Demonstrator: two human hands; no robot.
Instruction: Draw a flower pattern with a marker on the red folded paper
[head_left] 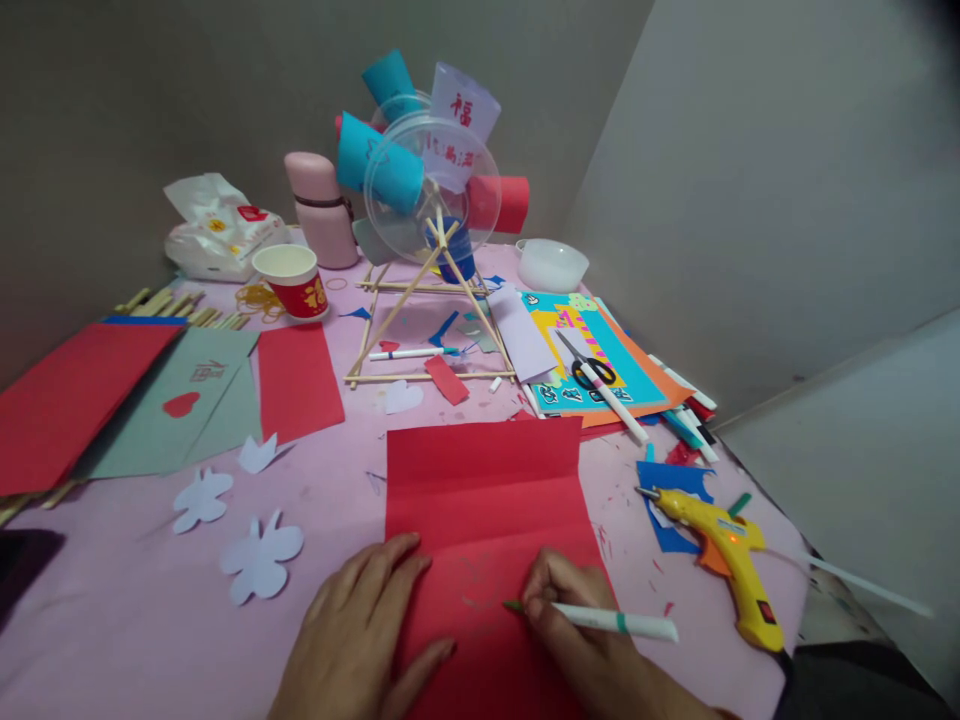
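Creased red paper (484, 460) lies in front of me, with faint marker lines drawn near its middle. My left hand (367, 620) rests flat on its left edge, fingers spread. In my right hand (574, 610) is a white marker pen (645, 625) with a green band, held in a writing grip. The pen's greenish tip points left at the paper beside the drawn lines; whether it touches cannot be made out. White flower cutouts (262, 557) lie left of my left hand. To the right of the paper, a yellow hot glue gun (724, 530) rests partly over blue paper (679, 540).
A wheel with cups (433, 190) stands on a wooden stick frame (405, 300) at the back. Scissors (592, 372) lie on colourful sheets (551, 395) at right. Red and grey papers (169, 400), a red paper cup (296, 285) and a pink flask (324, 215) are at left.
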